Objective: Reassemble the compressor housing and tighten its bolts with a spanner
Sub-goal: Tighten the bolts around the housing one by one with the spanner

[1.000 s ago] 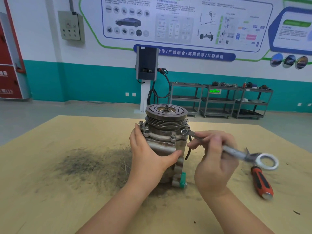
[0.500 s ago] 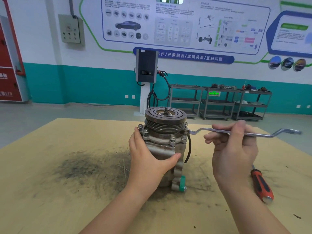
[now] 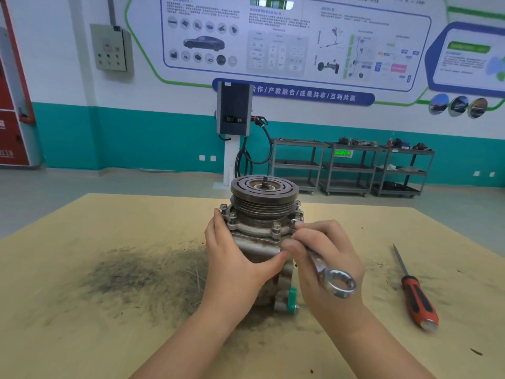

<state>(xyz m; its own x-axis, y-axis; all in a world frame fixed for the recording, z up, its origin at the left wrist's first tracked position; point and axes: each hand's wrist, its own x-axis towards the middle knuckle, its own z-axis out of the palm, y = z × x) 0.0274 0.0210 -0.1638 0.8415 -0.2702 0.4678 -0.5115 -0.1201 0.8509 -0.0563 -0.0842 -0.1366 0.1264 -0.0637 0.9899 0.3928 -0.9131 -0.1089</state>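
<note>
On the table [image 3: 82,269], left hand [image 3: 235,258] gripping compressor [image 3: 262,222] — right hand [image 3: 325,258] holding spanner [image 3: 332,277]

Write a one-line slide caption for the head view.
Left hand steadies the compressor while the right hand works a spanner on a flange bolt; screwdriver lies nearby.

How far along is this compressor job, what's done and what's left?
Done: the compressor stands assembled, with bolts seated around its flange. In hand: the left hand steadies the body while the right hand holds the spanner at a bolt on the right side. Left: how many bolts are tight cannot be told.
</note>
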